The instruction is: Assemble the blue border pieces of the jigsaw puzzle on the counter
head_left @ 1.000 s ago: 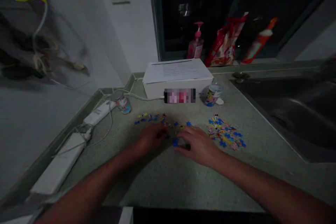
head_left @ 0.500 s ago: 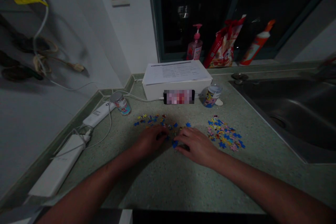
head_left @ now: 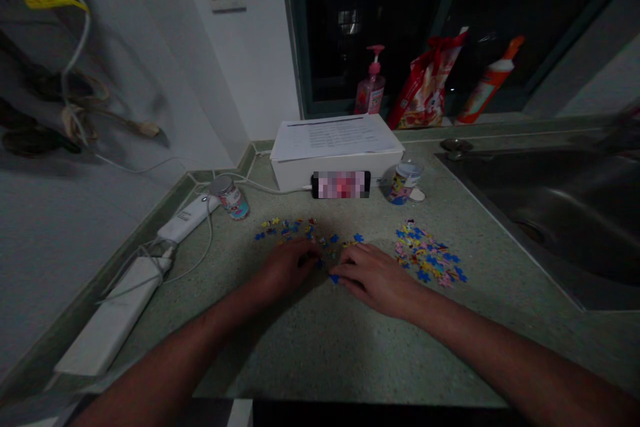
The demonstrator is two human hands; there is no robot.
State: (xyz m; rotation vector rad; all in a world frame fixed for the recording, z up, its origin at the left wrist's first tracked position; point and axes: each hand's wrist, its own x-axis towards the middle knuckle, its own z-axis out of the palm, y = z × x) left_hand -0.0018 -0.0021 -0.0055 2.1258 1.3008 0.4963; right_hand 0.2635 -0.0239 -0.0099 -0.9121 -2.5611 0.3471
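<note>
Low over the countertop, my right hand pinches a small blue jigsaw piece between thumb and fingertips. My left hand faces it from the left, its fingers curled together; a bit of blue shows at the fingertips, too small to make out fully. Beyond the hands lies a loose row of jigsaw pieces in blue, yellow and other colours, partly hidden by my fingers. A larger pile of jigsaw pieces spreads to the right of my right hand.
A phone leans against a white box with paper on top. A printed tub stands right of it, a small can to the left. Power strips with cables line the left wall; a steel sink is at right.
The blue piece at my right fingertips has turned and dropped slightly, and the right fingers have drawn closer together. My left hand is nearly unmoved.
</note>
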